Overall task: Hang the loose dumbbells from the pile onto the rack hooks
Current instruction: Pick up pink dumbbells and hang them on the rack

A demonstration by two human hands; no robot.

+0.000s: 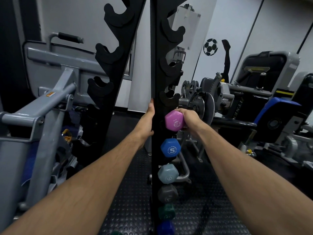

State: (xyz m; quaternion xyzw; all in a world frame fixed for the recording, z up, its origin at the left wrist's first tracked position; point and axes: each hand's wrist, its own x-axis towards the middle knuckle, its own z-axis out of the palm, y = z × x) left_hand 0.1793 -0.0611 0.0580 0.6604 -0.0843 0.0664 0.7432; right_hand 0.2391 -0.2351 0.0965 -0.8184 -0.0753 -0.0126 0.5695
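A tall black rack (153,68) stands straight ahead, with hook rows on its left (101,85) and right (171,97) sides. My right hand (189,118) grips the handle of a pink dumbbell (174,120) against the right hooks, just under an empty hook. Below it hang a blue dumbbell marked 5 (170,148), a pale blue one (168,173), a grey one (167,194), a green one (166,212) and a dark blue one (166,227). My left hand (149,119) holds the rack's upright post; its fingers are hidden behind the post.
A grey weight machine frame (42,106) crowds the left side. Black and grey gym machines (245,99) with a blue pad (277,107) fill the right. The floor is black studded rubber matting (128,192). Upper hooks on both sides carry nothing.
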